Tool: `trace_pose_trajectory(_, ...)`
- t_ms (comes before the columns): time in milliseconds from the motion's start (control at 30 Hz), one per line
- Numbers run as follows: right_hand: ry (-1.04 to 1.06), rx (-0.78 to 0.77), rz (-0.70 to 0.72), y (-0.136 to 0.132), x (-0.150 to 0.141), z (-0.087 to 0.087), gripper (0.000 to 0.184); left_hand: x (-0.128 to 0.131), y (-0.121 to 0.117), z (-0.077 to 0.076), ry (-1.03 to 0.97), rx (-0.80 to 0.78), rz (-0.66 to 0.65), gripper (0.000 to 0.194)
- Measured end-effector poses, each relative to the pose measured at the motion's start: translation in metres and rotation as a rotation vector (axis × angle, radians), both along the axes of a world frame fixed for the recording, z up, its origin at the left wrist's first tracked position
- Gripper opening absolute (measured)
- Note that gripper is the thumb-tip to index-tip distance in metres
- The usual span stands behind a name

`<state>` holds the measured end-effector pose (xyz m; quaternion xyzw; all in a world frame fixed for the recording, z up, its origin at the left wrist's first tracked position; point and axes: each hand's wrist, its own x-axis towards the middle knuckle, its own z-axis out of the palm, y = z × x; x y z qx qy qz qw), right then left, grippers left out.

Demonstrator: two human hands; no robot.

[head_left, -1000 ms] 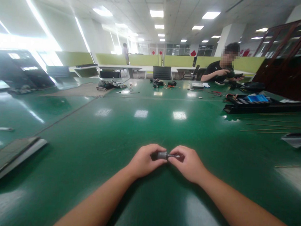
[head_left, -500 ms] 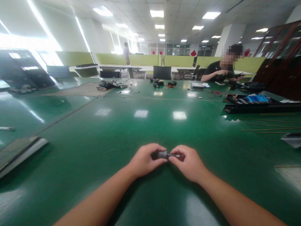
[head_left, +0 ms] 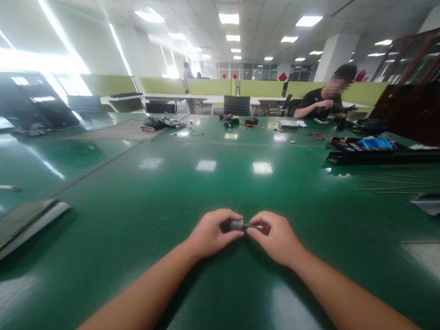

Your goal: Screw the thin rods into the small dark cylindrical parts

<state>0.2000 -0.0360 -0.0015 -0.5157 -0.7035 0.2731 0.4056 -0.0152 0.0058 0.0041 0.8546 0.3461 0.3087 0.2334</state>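
Just over the green tabletop [head_left: 219,189], both hands meet at a small grey metal cylinder [head_left: 236,225] with a thin shaft [head_left: 253,227] sticking out of its right end. My left hand [head_left: 215,233] is closed round the cylinder, thumb below and fingers above. The fingertips of my right hand [head_left: 277,238] pinch the thin shaft. Part of the cylinder's left end is hidden by my left fingers. What kind of part this is I cannot tell.
At left lies a flat panel-like object [head_left: 23,228]. Thin rods [head_left: 403,183] lie at right, near a long black tray [head_left: 379,158] holding a blue item. Several small parts [head_left: 228,121] lie farther back. A co-worker [head_left: 316,103] sits across the table, holding something dark.
My hands and the cylinder stay almost exactly where they were. Across the table, the co-worker's hand has shifted slightly. A distant person in the background has moved a little.
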Motion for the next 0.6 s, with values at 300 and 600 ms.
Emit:
trace_pose_trajectory(300, 0.004, -0.01, -0.002, 0.0007, 0.0007, -0.0013, 0.004, -0.0006, 0.0004, -0.0009, 0.009, 0.008, 0.005, 0.028)
trace_pose_trajectory(600, 0.005, -0.022, -0.008, -0.0006, 0.0013, -0.0006, 0.003, -0.0009, 0.0004, -0.0003, 0.006, 0.011, 0.009, 0.028)
